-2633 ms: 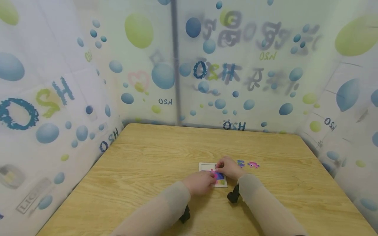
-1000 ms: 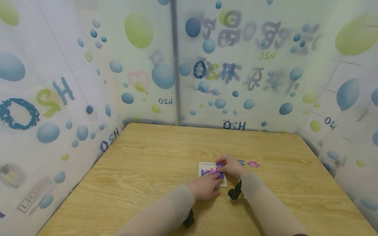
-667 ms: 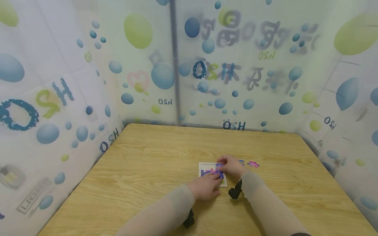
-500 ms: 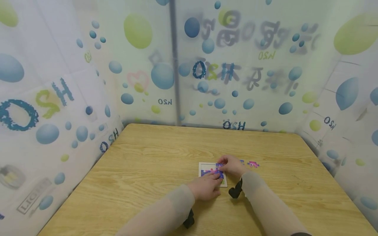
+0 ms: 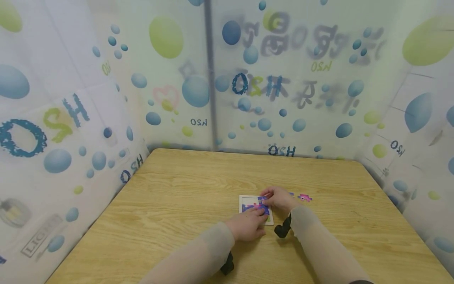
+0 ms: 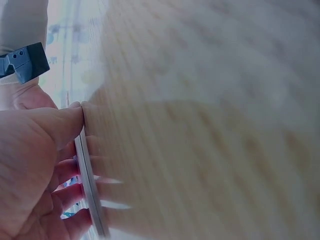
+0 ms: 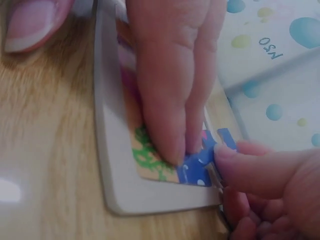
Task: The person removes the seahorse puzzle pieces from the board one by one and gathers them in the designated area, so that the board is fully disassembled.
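A small jigsaw puzzle in a white tray (image 5: 240,202) lies on the table, its lower part filled with purple, pink and yellow-green pieces. My left hand (image 5: 247,226) rests over the near right part, straight fingers (image 7: 162,100) pressing the assembled pieces. In the left wrist view its thumb touches the tray's edge (image 6: 91,187). At the far right corner my right hand (image 5: 279,199) pinches a blue puzzle piece (image 5: 262,200) between thumb and fingers. That piece (image 7: 226,138) sits slightly tilted against the puzzle; its underside is hidden.
Right of the tray lie a loose pink puzzle piece (image 5: 304,198) with an eye on it and a blue one (image 5: 291,194), mostly behind the right hand. Patterned curtains (image 5: 177,98) enclose the wooden table (image 5: 184,189) at the back and sides.
Since the oldest frame, my left hand has shifted right and flattened over the pieces. A blue piece now shows at the far right corner, turned slightly left by my right hand in the latest moment.
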`<move>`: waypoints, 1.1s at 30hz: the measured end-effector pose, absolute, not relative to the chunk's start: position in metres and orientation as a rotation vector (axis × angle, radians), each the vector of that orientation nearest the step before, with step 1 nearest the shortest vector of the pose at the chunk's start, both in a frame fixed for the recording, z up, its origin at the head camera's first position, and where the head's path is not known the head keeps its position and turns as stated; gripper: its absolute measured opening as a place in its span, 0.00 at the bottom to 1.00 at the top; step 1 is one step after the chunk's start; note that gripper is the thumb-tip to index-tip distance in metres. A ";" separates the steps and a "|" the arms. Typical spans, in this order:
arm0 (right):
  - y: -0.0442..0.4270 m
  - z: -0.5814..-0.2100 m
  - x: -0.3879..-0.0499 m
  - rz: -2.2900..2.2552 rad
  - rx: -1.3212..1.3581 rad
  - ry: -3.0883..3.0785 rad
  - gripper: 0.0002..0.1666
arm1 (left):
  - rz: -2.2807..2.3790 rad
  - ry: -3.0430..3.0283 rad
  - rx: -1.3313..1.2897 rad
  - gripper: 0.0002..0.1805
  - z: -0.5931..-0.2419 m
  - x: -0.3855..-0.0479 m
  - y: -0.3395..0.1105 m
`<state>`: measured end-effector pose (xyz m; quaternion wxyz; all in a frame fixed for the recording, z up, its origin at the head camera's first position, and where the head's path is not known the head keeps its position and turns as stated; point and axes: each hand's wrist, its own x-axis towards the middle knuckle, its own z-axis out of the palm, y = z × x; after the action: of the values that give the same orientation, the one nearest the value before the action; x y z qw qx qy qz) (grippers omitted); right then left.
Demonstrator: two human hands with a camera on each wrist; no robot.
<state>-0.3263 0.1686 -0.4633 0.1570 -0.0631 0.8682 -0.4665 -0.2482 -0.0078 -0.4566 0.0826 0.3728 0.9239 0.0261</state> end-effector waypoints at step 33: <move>0.243 -0.458 -0.333 -1.576 -0.118 2.334 0.11 | 0.072 2.770 1.070 0.30 -0.455 -0.244 -0.007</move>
<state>-0.3326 0.2434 -0.4577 0.1607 -0.0413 0.8174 -0.5517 -0.2444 -0.0075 -0.4552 0.0856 0.3589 0.9291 0.0240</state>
